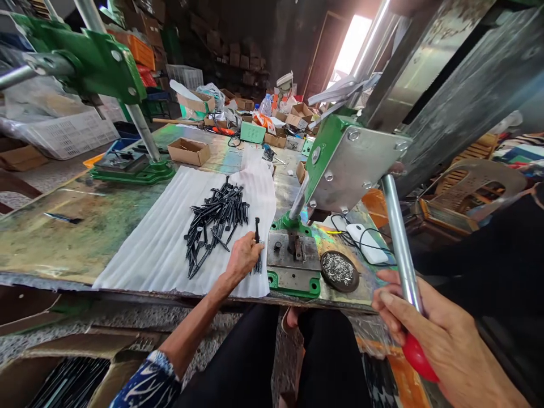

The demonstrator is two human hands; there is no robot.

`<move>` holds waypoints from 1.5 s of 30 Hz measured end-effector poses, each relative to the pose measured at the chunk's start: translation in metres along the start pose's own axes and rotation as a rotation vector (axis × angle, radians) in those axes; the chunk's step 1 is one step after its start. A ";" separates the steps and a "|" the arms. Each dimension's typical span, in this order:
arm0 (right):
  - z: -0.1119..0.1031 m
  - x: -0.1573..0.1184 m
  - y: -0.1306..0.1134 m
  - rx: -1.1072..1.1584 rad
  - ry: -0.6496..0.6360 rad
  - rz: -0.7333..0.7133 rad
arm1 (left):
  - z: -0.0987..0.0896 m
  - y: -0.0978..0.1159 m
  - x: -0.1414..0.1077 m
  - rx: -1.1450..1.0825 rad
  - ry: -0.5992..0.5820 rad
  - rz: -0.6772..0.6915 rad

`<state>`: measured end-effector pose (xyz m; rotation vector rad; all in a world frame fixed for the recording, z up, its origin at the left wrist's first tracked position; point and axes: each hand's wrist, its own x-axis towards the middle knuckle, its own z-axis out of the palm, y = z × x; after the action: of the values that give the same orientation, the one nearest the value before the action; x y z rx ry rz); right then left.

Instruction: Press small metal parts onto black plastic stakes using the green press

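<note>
My left hand [243,258] rests at the table's front edge and pinches black plastic spikes [257,249] standing upright. Beside it, a loose pile of similar black spikes [216,226] lies on a white pleated sheet [148,243]. My right hand [429,334] is wrapped around the steel lever [402,243] of a green hand press [344,170], just above its red ball knob [416,358]. The press's steel die base [293,260] stands between my hands. A round dish of small metal pins [339,271] sits next to that base.
A white device [366,242] with black cables lies right of the press. A second green press [131,170] stands at the table's back left. Cardboard boxes, crates and bottles crowd the far end. An open box of black parts [70,382] sits below the front edge.
</note>
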<state>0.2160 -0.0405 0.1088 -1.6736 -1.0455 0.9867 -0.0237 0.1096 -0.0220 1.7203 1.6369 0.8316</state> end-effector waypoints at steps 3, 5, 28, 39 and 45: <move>-0.002 0.001 0.003 -0.003 -0.012 -0.009 | -0.003 -0.015 -0.008 0.172 -0.116 -0.071; -0.004 0.002 0.005 -0.007 -0.018 -0.016 | 0.002 -0.020 -0.010 0.227 -0.178 -0.111; -0.004 -0.001 0.007 0.090 0.010 0.121 | -0.035 -0.056 -0.010 0.379 -0.003 -0.296; -0.022 -0.005 -0.007 0.337 -0.163 0.162 | -0.039 -0.064 0.022 0.492 -0.025 -0.336; -0.012 -0.013 -0.018 0.458 -0.225 0.039 | -0.039 -0.070 0.031 0.434 0.055 -0.373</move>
<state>0.2190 -0.0520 0.1312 -1.2309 -0.8479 1.3486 -0.0962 0.1438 -0.0523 1.5878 2.2092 0.3650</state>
